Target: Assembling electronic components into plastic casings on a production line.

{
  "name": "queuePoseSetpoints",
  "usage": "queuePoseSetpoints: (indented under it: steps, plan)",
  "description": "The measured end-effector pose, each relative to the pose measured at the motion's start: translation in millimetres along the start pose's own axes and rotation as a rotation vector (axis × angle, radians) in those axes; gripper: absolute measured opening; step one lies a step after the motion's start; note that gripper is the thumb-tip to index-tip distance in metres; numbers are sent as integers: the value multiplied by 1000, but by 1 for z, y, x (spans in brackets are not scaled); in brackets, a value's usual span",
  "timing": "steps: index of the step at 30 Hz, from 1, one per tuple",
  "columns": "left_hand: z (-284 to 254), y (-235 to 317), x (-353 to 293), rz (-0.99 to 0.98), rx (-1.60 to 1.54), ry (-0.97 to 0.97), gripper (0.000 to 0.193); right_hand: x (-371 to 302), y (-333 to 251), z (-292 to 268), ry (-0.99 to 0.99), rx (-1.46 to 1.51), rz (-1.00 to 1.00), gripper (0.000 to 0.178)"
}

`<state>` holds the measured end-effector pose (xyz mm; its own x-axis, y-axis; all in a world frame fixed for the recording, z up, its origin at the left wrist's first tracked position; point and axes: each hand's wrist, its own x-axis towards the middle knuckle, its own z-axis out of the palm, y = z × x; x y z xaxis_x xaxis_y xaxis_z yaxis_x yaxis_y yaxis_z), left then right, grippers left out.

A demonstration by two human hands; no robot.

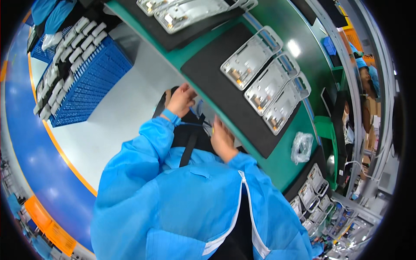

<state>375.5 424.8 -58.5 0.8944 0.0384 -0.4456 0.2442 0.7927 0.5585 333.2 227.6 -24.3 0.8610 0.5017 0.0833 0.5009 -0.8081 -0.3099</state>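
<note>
My left hand (180,103) is beside the table's near edge, above my lap, its fingers curled in. A blue band (172,117) circles that wrist, with a thin blue cord running from it toward my right hand. Lower and to the right, my right hand (222,141) has its fingers bent close against the table edge, which partly covers them. What either hand holds, if anything, is too small or hidden to make out. On the black mat (208,65) past the edge lie three open silver-grey casings with handles, one of them a casing (249,60) with small copper-coloured parts inside.
The green table (277,167) slants across the view. More casings (186,15) lie at its far end, others (310,190) at lower right. A clear plastic bag (301,147) rests near the mat. Left stands a blue crate (93,86) with rows of grey-white parts.
</note>
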Motion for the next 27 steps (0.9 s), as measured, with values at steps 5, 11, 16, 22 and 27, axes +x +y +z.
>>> queuePoseSetpoints:
  steps: [5, 11, 16, 22, 27]
  plan:
    - [-22, 9, -3, 2, 20, -187, 15, 35, 1, 23, -138, 203, 268, 32]
    - [-18, 8, -5, -10, 14, -150, 16, 41, -4, 28, -146, 434, 434, 31]
    - [-24, -9, -20, -60, -42, 69, 34, 51, 15, 40, -110, 270, 506, 30]
    - [-30, -31, -38, -64, -274, -397, 37, 51, 14, 38, -31, 41, 446, 28]
    - [-14, -26, -48, -122, 60, -386, 47, 50, 5, 33, -2, 121, 483, 32]
